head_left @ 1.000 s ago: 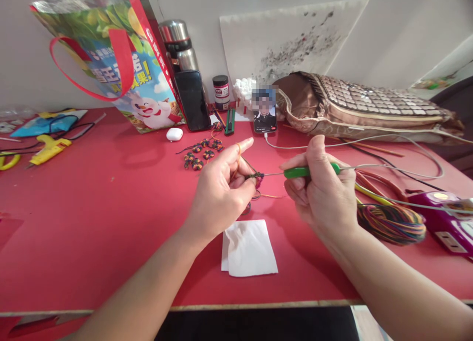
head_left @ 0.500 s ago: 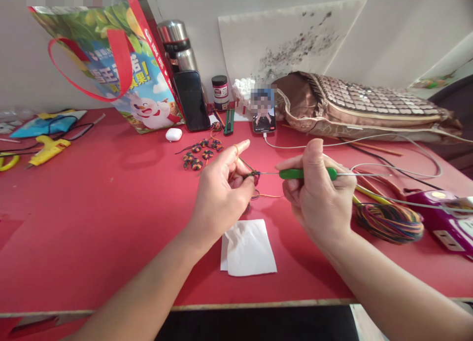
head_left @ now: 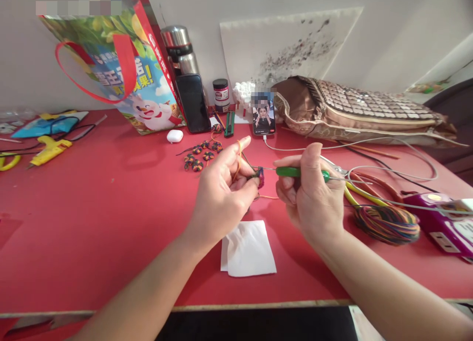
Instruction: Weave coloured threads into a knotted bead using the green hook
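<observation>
My left hand (head_left: pixel 225 193) pinches a small dark multicoloured crochet piece (head_left: pixel 260 178) between thumb and fingers. Orange and dark yarn (head_left: pixel 239 161) loops over its raised forefinger. In my right hand (head_left: pixel 314 198) is a crochet hook (head_left: pixel 290 172) with a green handle, gripped in closed fingers with the thumb on top. Its thin metal shaft points left and reaches the yarn at my left fingers; the tip is too small to make out. A loose yarn end trails under the piece. Beyond my left hand lie several small crocheted flowers (head_left: pixel 197 164) in the same colours.
A folded white tissue (head_left: pixel 251 250) lies in front. Multicoloured yarn (head_left: pixel 388 225), pliers (head_left: pixel 369 188) and a purple power strip (head_left: pixel 447 222) are at the right. Behind stand a propped phone (head_left: pixel 263 119), a dark phone (head_left: pixel 192 104) and a shopping bag (head_left: pixel 144 85). A yellow glue gun (head_left: pixel 50 151) lies left.
My right hand has moved a little left, bringing the hook's shaft further across the yarn by my left fingers. My left hand stays nearly in place, still pinching the crochet piece.
</observation>
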Available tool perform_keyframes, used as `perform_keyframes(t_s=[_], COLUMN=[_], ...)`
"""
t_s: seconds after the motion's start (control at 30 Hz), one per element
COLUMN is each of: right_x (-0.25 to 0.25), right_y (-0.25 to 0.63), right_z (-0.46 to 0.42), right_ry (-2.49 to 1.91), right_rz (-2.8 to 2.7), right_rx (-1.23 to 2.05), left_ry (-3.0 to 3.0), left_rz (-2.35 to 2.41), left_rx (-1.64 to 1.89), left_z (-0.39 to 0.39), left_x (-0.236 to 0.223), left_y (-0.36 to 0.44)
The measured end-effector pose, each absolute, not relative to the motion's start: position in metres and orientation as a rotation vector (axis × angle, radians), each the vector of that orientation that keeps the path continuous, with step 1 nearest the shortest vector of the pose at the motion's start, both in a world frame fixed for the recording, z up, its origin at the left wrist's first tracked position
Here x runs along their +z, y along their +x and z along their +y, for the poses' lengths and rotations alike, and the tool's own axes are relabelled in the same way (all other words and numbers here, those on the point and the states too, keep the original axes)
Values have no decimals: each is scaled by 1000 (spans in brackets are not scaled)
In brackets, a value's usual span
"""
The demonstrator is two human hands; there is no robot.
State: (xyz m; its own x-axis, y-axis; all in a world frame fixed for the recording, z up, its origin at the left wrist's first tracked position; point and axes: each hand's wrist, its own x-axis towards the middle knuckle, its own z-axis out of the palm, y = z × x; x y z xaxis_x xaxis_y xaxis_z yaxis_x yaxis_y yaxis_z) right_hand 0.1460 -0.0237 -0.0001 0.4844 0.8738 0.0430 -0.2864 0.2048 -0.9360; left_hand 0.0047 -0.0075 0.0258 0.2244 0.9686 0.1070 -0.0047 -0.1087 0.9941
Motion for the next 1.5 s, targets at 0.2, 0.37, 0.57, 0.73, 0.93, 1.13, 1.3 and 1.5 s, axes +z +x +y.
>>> perform_keyframes(t_s=[0.2, 0.37, 0.57, 0.73, 0.93, 1.13, 1.3, 1.5], right_x=[3, -4, -14, -14, -26, -30, -24, -9], right_y=[154, 161, 155, 159, 151, 147, 144, 143], right_z=[-29, -38, -42, -35, -32, -39, -38, -31], right_ry=[-886, -903, -874, -938, -920, -923, -810, -713], right_rz=[-791, -1185, -1572, -1633, -1668, -1463, -1161, -889], right_rx=[1054, 877, 318, 410, 143, 404, 870, 1306], left_ry=[1275, 1262, 962, 1026, 1083, 1054, 1077, 1047], left_rz=[986, 905, 816, 810, 867, 772, 733, 743], left_rx=[1171, 1240, 1130, 1072, 1121, 1087, 1062, 1017], left_z=[-10, -6, 3, 3, -3, 4, 8, 10], left_x=[36, 34, 28, 26, 25, 29, 30, 33], left_y=[1, -5, -7, -7, -1, -10, -18, -23])
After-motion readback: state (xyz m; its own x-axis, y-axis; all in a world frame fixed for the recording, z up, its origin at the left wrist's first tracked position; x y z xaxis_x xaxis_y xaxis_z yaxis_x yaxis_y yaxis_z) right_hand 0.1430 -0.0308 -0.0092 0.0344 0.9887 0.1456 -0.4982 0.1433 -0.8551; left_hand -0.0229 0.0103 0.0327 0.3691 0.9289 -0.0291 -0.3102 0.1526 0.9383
